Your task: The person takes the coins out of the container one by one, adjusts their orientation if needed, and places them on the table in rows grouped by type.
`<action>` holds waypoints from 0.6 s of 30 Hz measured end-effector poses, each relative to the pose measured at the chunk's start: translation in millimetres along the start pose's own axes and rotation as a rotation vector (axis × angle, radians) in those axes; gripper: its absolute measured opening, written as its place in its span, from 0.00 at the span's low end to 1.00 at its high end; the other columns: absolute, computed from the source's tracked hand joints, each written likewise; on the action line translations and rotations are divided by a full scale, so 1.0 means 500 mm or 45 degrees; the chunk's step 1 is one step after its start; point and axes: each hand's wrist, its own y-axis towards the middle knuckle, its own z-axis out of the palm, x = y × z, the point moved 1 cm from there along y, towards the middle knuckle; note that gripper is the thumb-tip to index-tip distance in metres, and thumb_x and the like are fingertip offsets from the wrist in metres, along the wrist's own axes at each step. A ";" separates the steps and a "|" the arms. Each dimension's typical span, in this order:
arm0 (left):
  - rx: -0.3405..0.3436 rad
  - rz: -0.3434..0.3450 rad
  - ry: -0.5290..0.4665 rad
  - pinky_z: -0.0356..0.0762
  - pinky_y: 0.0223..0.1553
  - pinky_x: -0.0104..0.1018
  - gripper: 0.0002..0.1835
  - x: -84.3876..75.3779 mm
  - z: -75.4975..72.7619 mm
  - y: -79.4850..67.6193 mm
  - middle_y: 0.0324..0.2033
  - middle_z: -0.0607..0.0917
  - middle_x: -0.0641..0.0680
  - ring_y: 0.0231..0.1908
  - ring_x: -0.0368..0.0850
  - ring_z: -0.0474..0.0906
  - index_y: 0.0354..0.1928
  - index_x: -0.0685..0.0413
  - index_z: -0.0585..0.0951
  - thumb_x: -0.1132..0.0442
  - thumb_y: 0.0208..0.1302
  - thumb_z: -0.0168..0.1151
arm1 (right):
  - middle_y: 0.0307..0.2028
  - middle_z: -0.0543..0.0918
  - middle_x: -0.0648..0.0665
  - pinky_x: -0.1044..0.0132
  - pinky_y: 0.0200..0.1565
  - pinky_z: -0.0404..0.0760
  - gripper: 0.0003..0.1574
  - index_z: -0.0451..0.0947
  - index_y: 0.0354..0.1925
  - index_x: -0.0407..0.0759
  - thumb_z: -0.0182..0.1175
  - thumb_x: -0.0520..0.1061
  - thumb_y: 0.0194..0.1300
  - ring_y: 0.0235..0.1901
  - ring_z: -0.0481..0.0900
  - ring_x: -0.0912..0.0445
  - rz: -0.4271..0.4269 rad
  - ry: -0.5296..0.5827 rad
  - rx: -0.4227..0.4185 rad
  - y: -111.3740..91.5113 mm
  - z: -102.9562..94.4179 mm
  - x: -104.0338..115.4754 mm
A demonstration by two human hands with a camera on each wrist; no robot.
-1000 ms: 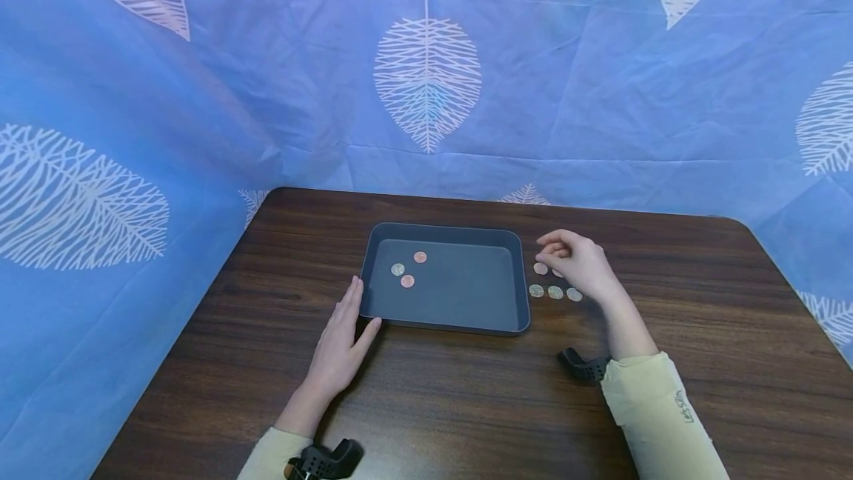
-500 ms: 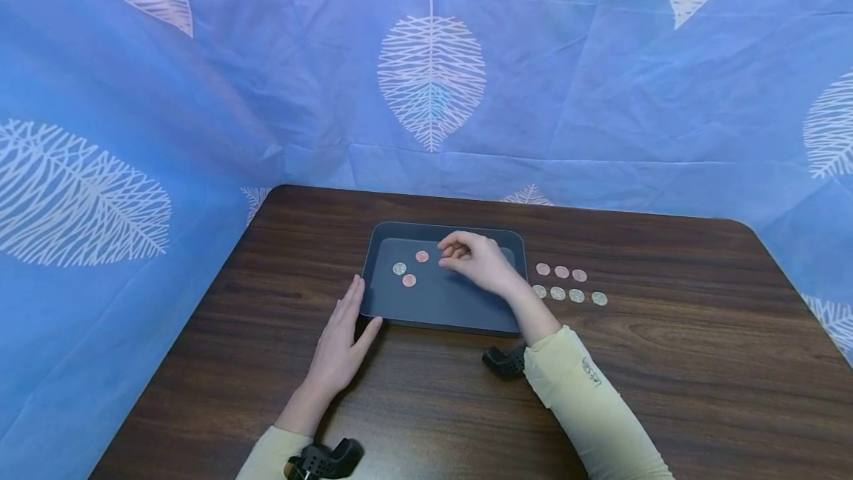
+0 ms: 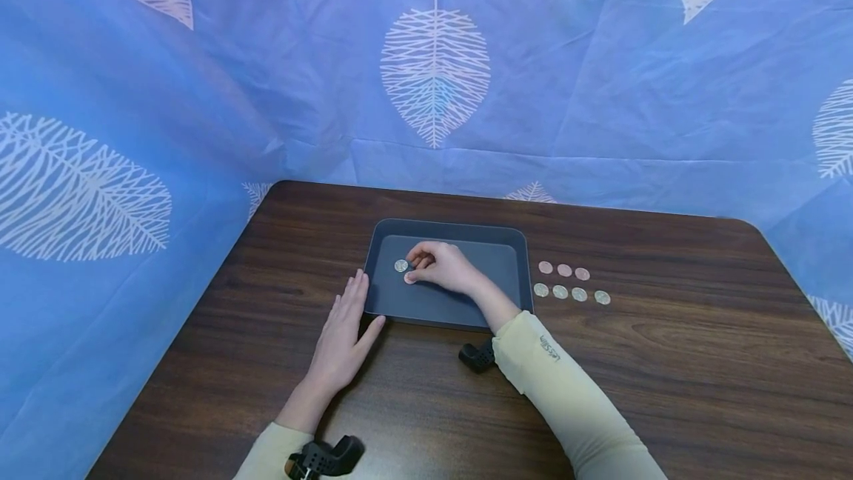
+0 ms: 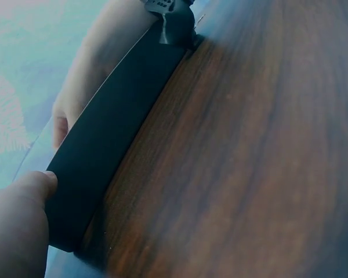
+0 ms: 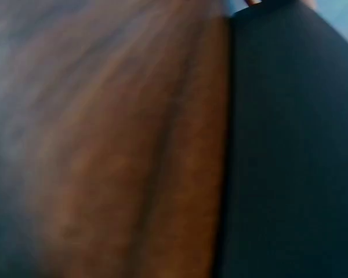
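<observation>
A dark grey tray lies on the brown table with coins inside. My left hand rests at its near left corner, fingers extended along the left side. In the left wrist view, the thumb touches the tray's outer wall. My right hand reaches low into the tray, fingers curved and a gap between index finger and thumb. The thumb tip overlaps a copper-coloured coin, and a silver-coloured coin lies just left of the fingertips. The spot of the other copper-coloured coin is hidden behind this hand.
Right of the tray, a row of copper-coloured coins lies behind a row of several silver-coloured coins. A blue leaf-patterned cloth hangs beyond the table. Both wrists wear black devices.
My right hand has moved left from the coin rows into the tray, down to the coins there. A silver-coloured coin now shows at the front row's right end. The left hand stays put.
</observation>
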 end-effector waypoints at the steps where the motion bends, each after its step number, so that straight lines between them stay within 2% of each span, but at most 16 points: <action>1: 0.006 -0.003 0.007 0.42 0.69 0.53 0.38 0.000 0.000 0.000 0.74 0.46 0.49 0.73 0.44 0.39 0.75 0.53 0.48 0.47 0.72 0.49 | 0.34 0.81 0.49 0.64 0.40 0.78 0.18 0.80 0.47 0.39 0.68 0.45 0.60 0.34 0.78 0.58 0.011 -0.008 0.006 0.001 0.003 -0.003; 6: 0.023 -0.007 0.027 0.42 0.70 0.53 0.38 -0.001 -0.002 0.000 0.74 0.45 0.48 0.73 0.43 0.38 0.76 0.52 0.48 0.47 0.72 0.50 | 0.35 0.81 0.50 0.64 0.40 0.77 0.16 0.81 0.45 0.41 0.67 0.47 0.60 0.35 0.77 0.59 0.038 -0.097 0.025 0.002 0.011 -0.008; 12: 0.024 -0.004 0.028 0.42 0.70 0.53 0.38 0.001 -0.002 0.000 0.74 0.45 0.47 0.73 0.43 0.38 0.75 0.52 0.48 0.47 0.72 0.50 | 0.37 0.79 0.48 0.65 0.39 0.77 0.11 0.84 0.41 0.43 0.66 0.46 0.61 0.35 0.75 0.58 -0.063 -0.235 0.046 0.000 0.012 -0.003; 18: 0.030 -0.014 0.017 0.41 0.70 0.52 0.38 0.001 0.000 0.000 0.74 0.45 0.47 0.73 0.44 0.38 0.76 0.52 0.48 0.47 0.72 0.50 | 0.37 0.77 0.46 0.65 0.38 0.76 0.10 0.82 0.41 0.41 0.65 0.46 0.63 0.34 0.73 0.58 -0.085 -0.250 0.092 -0.002 0.011 -0.001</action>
